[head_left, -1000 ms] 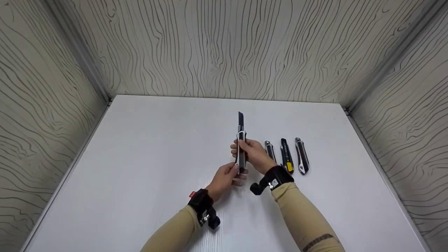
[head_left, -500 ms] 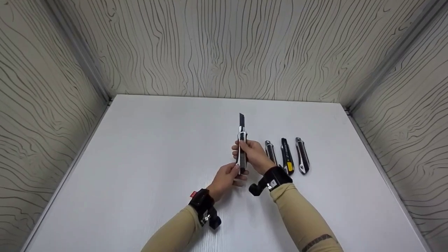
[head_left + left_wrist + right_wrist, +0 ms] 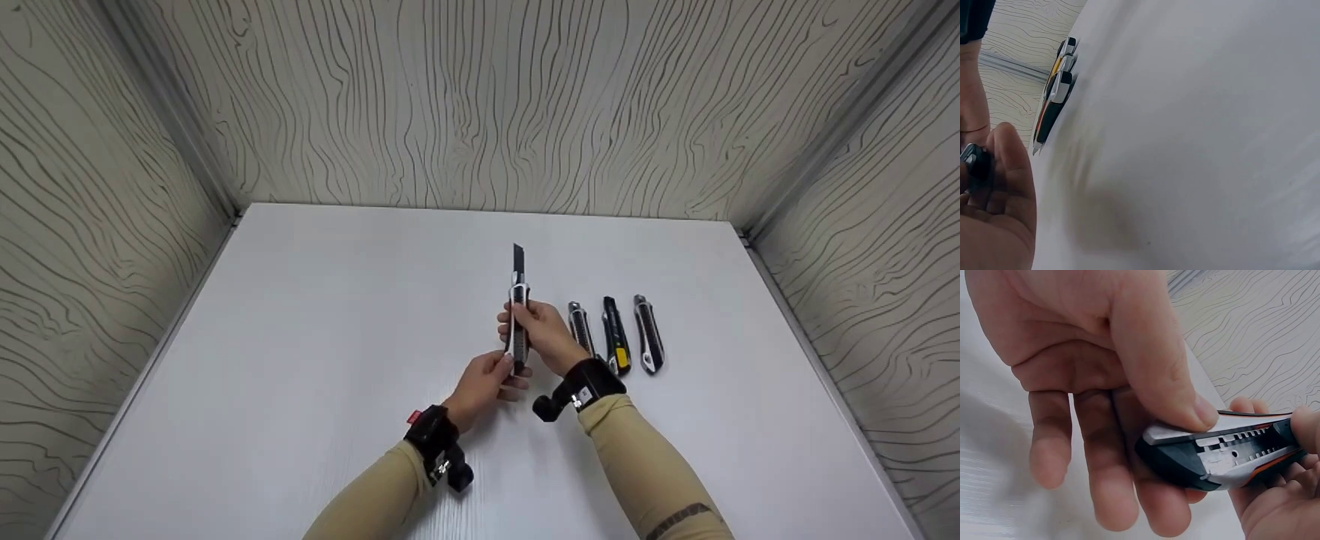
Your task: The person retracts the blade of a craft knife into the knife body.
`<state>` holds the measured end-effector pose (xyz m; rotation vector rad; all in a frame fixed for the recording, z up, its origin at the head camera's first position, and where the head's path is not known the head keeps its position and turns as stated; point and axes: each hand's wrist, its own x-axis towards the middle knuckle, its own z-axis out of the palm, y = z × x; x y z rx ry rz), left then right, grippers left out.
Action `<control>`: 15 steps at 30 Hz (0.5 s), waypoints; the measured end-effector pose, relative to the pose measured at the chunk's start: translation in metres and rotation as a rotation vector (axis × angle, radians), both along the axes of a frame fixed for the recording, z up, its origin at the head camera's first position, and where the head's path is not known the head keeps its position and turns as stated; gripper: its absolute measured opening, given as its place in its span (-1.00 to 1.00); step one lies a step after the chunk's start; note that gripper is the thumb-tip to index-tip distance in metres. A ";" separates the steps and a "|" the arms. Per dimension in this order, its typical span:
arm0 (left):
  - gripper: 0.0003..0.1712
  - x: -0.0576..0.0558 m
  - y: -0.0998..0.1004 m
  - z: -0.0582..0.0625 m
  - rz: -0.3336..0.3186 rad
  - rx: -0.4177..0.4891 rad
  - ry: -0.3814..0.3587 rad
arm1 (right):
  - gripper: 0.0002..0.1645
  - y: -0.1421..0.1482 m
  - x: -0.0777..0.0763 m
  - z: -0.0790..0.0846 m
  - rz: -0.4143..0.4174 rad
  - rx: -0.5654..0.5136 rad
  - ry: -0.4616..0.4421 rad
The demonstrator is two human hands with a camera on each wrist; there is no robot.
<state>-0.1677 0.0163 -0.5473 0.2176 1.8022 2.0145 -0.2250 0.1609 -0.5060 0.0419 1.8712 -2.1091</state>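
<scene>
A utility knife (image 3: 519, 330) with a black and silver handle is held upright over the white table, its long dark blade (image 3: 518, 259) extended away from me. My right hand (image 3: 547, 334) grips the handle's upper part, thumb on its face. At the butt end, my left hand (image 3: 484, 382) pinches the knife between the thumb on top and fingers underneath. The right wrist view shows the left thumb (image 3: 1204, 413) against the black end of the handle, with the right thumb (image 3: 1306, 430) farther along it on the slider. In the left wrist view only the dark butt (image 3: 979, 163) shows.
To the right lie a silver-grey utility knife (image 3: 578, 326), a black and yellow one (image 3: 615, 334) and a grey and black one (image 3: 649, 334) in a row. The right forearm partly covers the nearest. Wood-patterned panels (image 3: 465, 105) surround the white table (image 3: 322, 322).
Both hands keep their hold on the utility knife, which has shifted very slightly right and toward me. The right wrist has moved a little left. The row of knives is unchanged.
</scene>
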 end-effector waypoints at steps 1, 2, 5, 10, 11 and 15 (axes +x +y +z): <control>-0.62 0.000 0.000 0.000 0.000 -0.001 0.000 | -0.62 0.000 0.000 0.000 0.001 0.002 0.000; -0.62 0.000 0.000 0.000 0.000 -0.002 0.001 | -0.60 0.000 0.000 0.000 0.002 0.004 0.001; -0.61 0.000 0.000 0.000 0.003 -0.002 -0.002 | -0.58 0.000 0.000 0.000 0.001 0.010 -0.001; -0.62 -0.001 0.001 -0.001 0.013 -0.008 -0.015 | -0.62 -0.001 0.000 0.000 -0.001 0.001 -0.003; -0.62 -0.001 0.001 -0.001 0.013 -0.008 -0.015 | -0.64 -0.001 0.000 0.000 0.000 -0.003 -0.002; -0.60 -0.001 0.000 -0.001 0.015 -0.014 -0.002 | -0.65 0.000 0.001 0.001 0.017 -0.015 0.010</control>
